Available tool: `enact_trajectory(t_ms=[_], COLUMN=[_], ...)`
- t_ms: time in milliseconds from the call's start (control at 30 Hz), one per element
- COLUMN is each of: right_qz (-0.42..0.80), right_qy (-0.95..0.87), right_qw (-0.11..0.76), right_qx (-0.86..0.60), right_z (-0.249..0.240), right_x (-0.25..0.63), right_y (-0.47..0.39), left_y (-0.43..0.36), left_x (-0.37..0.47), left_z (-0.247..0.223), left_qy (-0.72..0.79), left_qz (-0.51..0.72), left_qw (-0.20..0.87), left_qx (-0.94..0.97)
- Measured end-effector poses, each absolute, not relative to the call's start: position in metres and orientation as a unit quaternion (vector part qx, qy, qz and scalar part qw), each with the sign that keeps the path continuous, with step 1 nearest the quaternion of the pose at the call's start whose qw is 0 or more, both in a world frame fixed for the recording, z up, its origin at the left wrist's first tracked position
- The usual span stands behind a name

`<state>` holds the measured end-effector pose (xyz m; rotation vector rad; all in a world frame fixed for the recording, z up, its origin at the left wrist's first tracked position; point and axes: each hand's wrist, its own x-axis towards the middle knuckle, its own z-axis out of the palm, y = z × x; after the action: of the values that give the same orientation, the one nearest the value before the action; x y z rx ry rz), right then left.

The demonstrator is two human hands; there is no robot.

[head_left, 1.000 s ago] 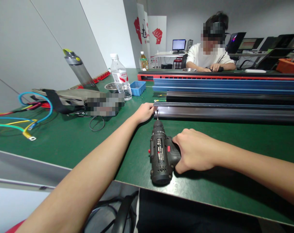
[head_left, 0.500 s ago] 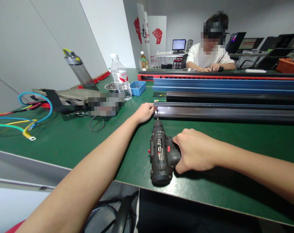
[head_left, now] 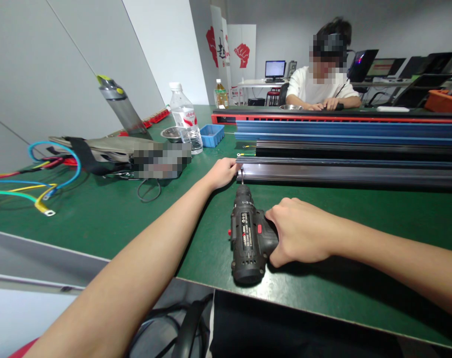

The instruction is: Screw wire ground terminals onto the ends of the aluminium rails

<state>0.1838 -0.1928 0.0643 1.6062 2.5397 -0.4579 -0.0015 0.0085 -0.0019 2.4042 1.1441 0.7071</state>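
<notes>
My right hand (head_left: pixel 298 231) is wrapped round the handle of a black cordless drill (head_left: pixel 246 243), which lies on its side with its bit pointing away from me. The bit's tip meets the left end of a long dark metal profile (head_left: pixel 341 173) on the green table. At that same end, my left hand (head_left: pixel 224 173) is closed on the profile, its fingertips partly hidden behind the edge. Just beyond lie a second dark rail (head_left: pixel 360 149) and a blue rail (head_left: pixel 341 130). Small ring-terminal wires (head_left: pixel 244 154) show by their left ends.
A water bottle (head_left: pixel 185 117), a blue bin (head_left: pixel 212 135) and a metal bowl (head_left: pixel 171 133) stand beyond my left hand. Further left are a grey bag (head_left: pixel 110 149), a tilted sports bottle (head_left: pixel 123 107) and coloured cables (head_left: pixel 43 199). A person (head_left: pixel 323 79) sits across the table.
</notes>
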Motion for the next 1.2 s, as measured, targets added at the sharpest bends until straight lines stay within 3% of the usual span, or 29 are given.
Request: enact_trajectory(t_ms=[1200], right_qz=[-0.14], right_qy=[0.837], right_qw=[0.052], right_qx=[0.526], right_z=[0.0621], right_x=[0.1838], right_y=[-0.1919], left_y=[0.0099], left_x=[-0.0013], left_z=[-0.0038], left_qy=[0.406], left_qz=[0.244], left_qw=[0.16], left_qx=[0.866])
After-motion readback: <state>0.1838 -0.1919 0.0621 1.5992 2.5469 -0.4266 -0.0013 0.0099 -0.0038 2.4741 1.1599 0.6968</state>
